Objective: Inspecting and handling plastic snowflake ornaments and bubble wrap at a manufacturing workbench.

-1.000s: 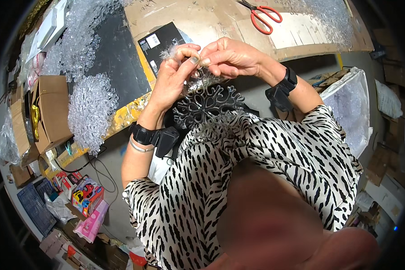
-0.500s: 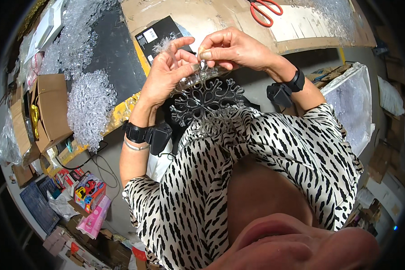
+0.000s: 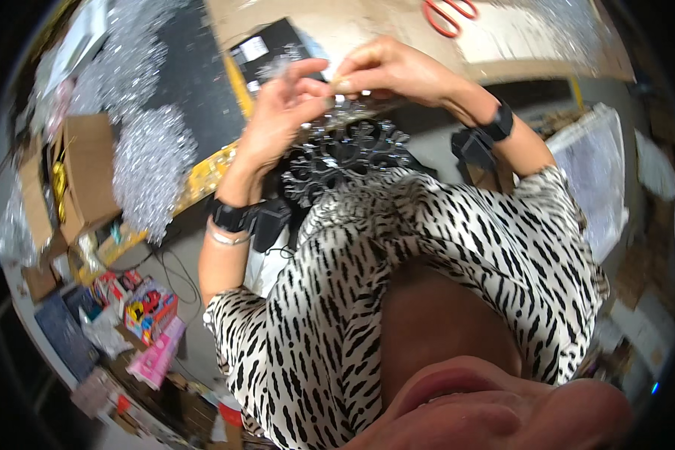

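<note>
the right hand (image 3: 405, 71), fingers (image 3: 362, 58) pinched, held the far tip of a clear, glossy plastic snowflake (image 3: 339, 166), lacy-branched; the left hand (image 3: 279, 112) bent alongside, its grip too blurred to tell.

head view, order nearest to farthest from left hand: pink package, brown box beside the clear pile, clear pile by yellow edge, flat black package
From the left hand:
1. flat black package, just beyond it
2. clear pile, to its left
3. brown box, farther left
4. pink package, lower left
</note>
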